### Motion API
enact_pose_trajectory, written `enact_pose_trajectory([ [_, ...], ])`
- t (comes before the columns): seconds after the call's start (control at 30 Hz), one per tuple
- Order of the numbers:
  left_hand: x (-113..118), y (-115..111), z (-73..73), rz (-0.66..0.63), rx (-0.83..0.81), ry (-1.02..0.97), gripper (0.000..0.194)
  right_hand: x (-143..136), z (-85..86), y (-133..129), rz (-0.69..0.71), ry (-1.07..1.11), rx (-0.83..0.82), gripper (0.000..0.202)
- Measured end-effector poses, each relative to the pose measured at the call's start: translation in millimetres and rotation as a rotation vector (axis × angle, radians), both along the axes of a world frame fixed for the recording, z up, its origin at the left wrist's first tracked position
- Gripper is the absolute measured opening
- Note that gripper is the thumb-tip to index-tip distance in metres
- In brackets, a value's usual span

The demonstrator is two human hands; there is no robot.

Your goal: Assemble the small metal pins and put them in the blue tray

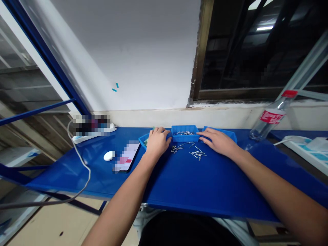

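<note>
Three small blue bins stand in a row near the back of the blue table. The middle bin (185, 138) holds a heap of blind rivets (186, 133). My left hand (157, 140) rests over the left bin (142, 139), fingers apart and slightly bent; it hides most of that bin. In front of the right bin (232, 134) is my right hand (216, 139), its fingers stretched toward the middle bin's right edge. Loose blind rivets (197, 152) lie on the table between my hands, with a cluster of short metal fasteners (174, 148) beside my left thumb.
A phone (129, 155) and a white round case (109, 156) lie left of my left arm. A bottle with a red cap (269, 116) stands at the right by the wall. Power strips (307, 150) (94, 133) flank the table (205, 191); a grey cable (85, 165) hangs over its left side.
</note>
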State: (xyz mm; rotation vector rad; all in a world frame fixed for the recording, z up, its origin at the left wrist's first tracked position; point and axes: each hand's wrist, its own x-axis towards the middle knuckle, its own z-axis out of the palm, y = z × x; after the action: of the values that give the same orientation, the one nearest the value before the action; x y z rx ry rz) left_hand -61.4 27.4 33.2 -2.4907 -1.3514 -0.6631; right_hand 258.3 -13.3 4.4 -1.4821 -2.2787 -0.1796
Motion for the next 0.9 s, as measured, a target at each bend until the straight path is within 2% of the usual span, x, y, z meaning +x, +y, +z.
enact_pose_trajectory([
  [0.1, 1, 2, 1.6, -0.106, -0.053, 0.005, 0.038, -5, -1.3, -1, -0.039, 0.011, 0.037, 0.04],
  [0.2, 3, 4, 1.6, -0.157, -0.115, -0.01, 0.034, -9, -1.3, -3, -0.079, 0.004, 0.059, 0.038],
  [0.53, 8, 7, -7.1, -0.194, -0.108, -0.135, 0.03, -10, 1.2, -4, -0.031, 0.016, 0.04, 0.036],
  [0.7, 12, 6, -8.4, -0.164, -0.112, -0.119, 0.028, -12, 1.9, -4, -0.026, 0.041, 0.03, 0.037],
  [0.83, 15, 5, -9.6, -0.121, -0.111, -0.088, 0.027, -25, 7.9, -13, -0.074, 0.028, 0.157, 0.034],
  [0.9, 16, 4, -10.5, -0.111, -0.11, -0.083, 0.027, -35, 10.9, -20, -0.048, 0.001, 0.185, 0.035],
])
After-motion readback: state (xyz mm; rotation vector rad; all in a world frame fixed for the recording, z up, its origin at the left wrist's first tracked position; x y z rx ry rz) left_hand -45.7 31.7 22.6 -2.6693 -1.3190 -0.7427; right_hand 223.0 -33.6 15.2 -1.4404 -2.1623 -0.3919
